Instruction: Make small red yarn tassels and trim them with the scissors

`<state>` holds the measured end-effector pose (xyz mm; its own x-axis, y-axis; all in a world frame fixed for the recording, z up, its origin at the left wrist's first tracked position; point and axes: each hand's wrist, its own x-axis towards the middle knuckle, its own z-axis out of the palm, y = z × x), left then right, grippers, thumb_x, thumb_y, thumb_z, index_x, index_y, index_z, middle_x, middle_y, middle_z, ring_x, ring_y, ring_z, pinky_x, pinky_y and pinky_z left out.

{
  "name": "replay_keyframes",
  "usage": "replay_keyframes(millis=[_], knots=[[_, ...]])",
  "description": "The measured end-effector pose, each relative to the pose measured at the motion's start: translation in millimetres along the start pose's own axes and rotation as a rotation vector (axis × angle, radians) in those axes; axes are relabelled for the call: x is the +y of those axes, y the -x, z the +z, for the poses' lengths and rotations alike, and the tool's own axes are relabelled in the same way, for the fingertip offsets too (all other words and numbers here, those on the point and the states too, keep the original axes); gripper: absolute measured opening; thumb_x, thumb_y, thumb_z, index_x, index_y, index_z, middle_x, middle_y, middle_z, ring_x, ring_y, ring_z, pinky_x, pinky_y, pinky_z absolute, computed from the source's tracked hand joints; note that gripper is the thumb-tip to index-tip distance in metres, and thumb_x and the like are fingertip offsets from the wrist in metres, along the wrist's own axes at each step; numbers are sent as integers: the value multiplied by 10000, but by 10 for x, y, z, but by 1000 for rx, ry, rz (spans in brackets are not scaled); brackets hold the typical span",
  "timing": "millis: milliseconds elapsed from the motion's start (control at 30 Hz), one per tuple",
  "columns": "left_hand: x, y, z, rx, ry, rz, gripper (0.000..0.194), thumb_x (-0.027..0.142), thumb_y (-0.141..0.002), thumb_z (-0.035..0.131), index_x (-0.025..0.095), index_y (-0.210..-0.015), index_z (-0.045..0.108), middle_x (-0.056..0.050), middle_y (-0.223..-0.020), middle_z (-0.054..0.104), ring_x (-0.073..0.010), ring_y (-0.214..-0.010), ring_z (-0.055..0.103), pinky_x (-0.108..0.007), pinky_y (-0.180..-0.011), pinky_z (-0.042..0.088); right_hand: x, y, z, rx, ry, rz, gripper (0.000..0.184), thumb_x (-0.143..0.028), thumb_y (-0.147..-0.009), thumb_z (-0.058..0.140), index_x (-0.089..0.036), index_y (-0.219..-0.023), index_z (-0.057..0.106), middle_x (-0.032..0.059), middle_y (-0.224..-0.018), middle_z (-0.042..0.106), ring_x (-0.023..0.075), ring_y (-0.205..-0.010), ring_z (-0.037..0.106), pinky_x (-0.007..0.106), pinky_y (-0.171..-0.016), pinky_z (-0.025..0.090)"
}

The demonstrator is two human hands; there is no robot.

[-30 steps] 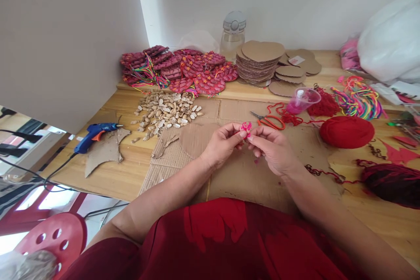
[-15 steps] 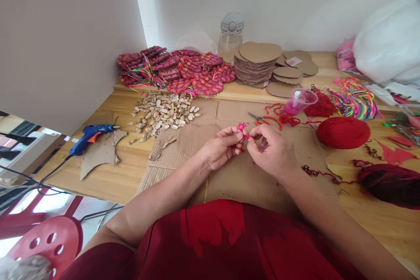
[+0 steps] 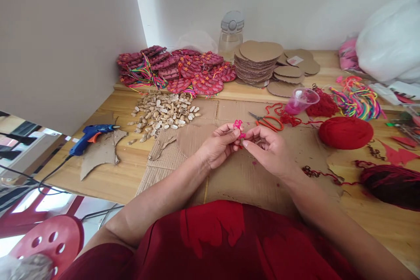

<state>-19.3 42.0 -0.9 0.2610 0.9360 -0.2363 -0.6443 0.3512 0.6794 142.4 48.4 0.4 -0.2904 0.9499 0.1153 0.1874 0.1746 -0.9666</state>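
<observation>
My left hand (image 3: 218,145) and my right hand (image 3: 269,151) meet above a cardboard sheet (image 3: 243,175) at the table's middle. Both pinch a small knot of pink cord (image 3: 238,127) between fingertips; its loop sticks up above my left thumb. A cardboard heart (image 3: 193,137) lies just left of my left hand. Red-handled scissors (image 3: 267,121) rest just beyond my right hand.
Peanut shells (image 3: 164,113) heaped at the left, a blue glue gun (image 3: 90,133) further left. Finished red hearts (image 3: 180,70), a cardboard heart stack (image 3: 257,63) and a jar (image 3: 231,30) at the back. Red yarn ball (image 3: 344,132), coloured cords (image 3: 356,98), dark yarn (image 3: 392,183) on the right.
The hands have shifted slightly left with the pink cord. My right hand turned, its fingers curled, then pinched the cord again lower down.
</observation>
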Motion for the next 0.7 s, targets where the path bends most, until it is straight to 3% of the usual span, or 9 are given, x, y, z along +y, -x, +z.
replay_keyframes(millis=[367, 600, 700], knots=[[-51, 3, 24, 21, -35, 37, 257, 260, -672, 838, 162, -820, 652, 19, -749, 602, -59, -617, 510, -174, -540, 388, -69, -2, 95, 53, -102, 62, 137, -319, -804, 708, -201, -782, 642, 22, -750, 684, 145, -682, 625, 285, -636, 490], [-40, 8, 23, 26, -82, 85, 250, 279, -690, 825, 155, -821, 653, 16, -755, 607, -58, -618, 506, -180, -558, 382, -73, 10, 62, -17, -179, 222, 176, -350, -794, 704, -199, -766, 617, -25, -644, 599, 83, -479, 448, 231, -425, 367], [-37, 8, 25, 35, -91, 94, 250, 271, -670, 833, 152, -801, 656, 16, -748, 608, -61, -610, 507, -186, -552, 377, -60, 10, 38, -17, -175, 242, 191, -361, -780, 714, -197, -776, 616, -26, -655, 599, 79, -473, 426, 226, -406, 345]])
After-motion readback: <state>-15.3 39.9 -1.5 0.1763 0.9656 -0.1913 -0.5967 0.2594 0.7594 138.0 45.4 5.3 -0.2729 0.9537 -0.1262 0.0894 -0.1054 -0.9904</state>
